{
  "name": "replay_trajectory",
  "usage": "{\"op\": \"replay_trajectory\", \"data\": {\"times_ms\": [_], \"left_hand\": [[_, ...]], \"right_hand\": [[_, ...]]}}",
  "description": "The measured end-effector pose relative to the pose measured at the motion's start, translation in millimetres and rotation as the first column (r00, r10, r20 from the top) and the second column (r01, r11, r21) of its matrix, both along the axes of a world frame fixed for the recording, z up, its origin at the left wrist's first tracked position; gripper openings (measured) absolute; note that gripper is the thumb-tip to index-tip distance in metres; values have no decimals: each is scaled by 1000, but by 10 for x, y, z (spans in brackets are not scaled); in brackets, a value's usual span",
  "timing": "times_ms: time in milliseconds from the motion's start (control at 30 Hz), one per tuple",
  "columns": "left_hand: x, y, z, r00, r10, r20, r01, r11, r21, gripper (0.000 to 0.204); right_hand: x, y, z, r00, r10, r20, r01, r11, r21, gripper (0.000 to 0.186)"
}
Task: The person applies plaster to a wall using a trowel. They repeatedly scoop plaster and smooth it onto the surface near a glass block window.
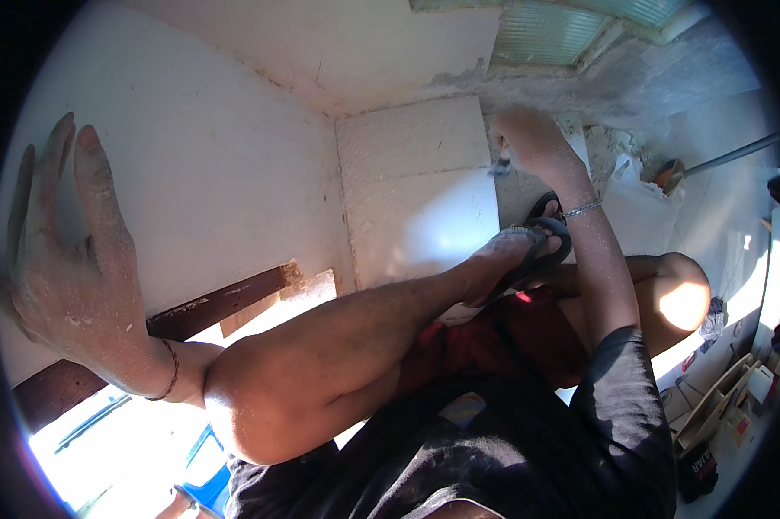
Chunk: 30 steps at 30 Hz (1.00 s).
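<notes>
tiles (416, 137) down | strip (515, 197) bare, we judge unfinished | left hand (77, 272) spread, empty | right hand (532, 143) curled, contents unclear

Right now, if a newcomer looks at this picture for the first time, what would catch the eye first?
Probably the left hand, large and pale with dust, its fingers spread upward at the left side. Next, the bright sunlight patch on the pale tiles near the centre, beside a foot in a dark sandal. Above that foot, the curled right hand reaches down toward the tiles' right edge.
</notes>
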<state>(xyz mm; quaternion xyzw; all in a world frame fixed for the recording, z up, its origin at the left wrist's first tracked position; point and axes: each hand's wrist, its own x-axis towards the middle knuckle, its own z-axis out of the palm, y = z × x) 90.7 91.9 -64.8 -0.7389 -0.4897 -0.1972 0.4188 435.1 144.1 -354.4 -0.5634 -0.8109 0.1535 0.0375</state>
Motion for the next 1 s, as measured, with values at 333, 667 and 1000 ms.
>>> {"op": "replay_trajectory", "data": {"times_ms": [333, 667, 1000], "left_hand": [[-159, -36, 48, 945, 224, -238, -208, 974, 90, 32], [-196, 26, 74, 943, 213, -257, -174, 970, 168, 32], [-204, 21, 107, 946, 197, -260, -156, 973, 169, 31]], "right_hand": [[-209, -100, -104, 994, -83, -70, 82, 997, -14, 11], [-163, -194, -133, 997, 23, -79, -41, 971, -234, 15], [-63, -124, -36, 971, 3, -239, -53, 978, -200, 11]]}}
